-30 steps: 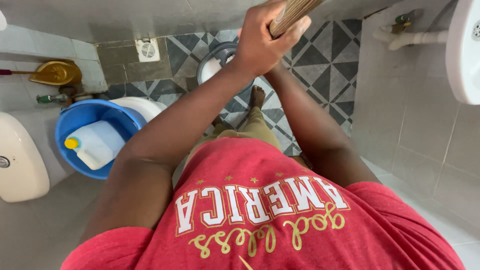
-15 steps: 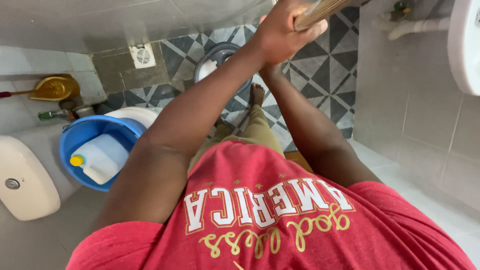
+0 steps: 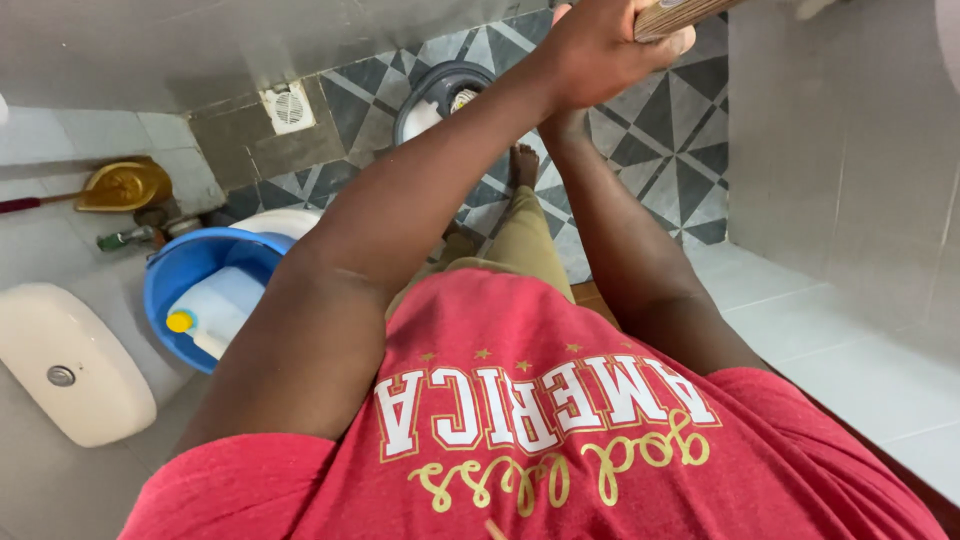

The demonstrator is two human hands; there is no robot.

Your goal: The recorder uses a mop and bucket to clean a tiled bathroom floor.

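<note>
My left hand (image 3: 600,50) is raised at the top of the head view and closed around a light wooden handle (image 3: 685,14) that runs out past the top edge. My right forearm (image 3: 610,230) reaches up beneath it, and its hand is hidden behind the left hand. Below are my red printed shirt (image 3: 540,420) and my bare foot (image 3: 524,165) on the patterned floor tiles (image 3: 680,160).
A blue bucket (image 3: 180,270) holding a white jug with a yellow cap (image 3: 181,321) stands at the left beside a white toilet cistern (image 3: 70,360). A grey round pail (image 3: 440,90), a floor drain (image 3: 290,108) and a gold-coloured scoop (image 3: 125,185) lie further off. A tiled wall (image 3: 840,150) rises at right.
Both arms have stretched further up and to the right with the wooden handle. The bucket and cistern have slid slightly lower in the view.
</note>
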